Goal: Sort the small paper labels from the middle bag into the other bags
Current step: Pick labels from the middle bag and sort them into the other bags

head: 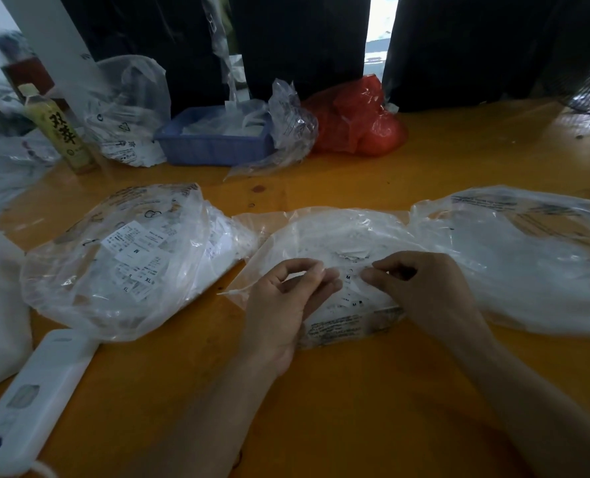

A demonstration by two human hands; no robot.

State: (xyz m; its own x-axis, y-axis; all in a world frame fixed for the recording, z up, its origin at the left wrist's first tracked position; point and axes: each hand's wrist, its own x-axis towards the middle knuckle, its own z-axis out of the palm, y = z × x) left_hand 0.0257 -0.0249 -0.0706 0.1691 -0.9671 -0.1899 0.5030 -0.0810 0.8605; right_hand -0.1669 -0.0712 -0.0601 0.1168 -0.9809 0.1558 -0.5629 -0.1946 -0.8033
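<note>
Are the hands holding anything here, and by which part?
Both hands, left hand and right hand, pinch at small paper labels over the middle bag with their fingertips. Which part of a label each pinches cannot be told.

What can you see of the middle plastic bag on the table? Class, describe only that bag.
The middle bag is thin, clear, crinkled plastic, lying flat on the orange table between two larger clear bags. Small white paper labels show through it, some marked M, and printed text runs along its near edge. Both hands rest on it: the left hand and the right hand have curled fingers pinching at the film or labels near its centre.
</note>
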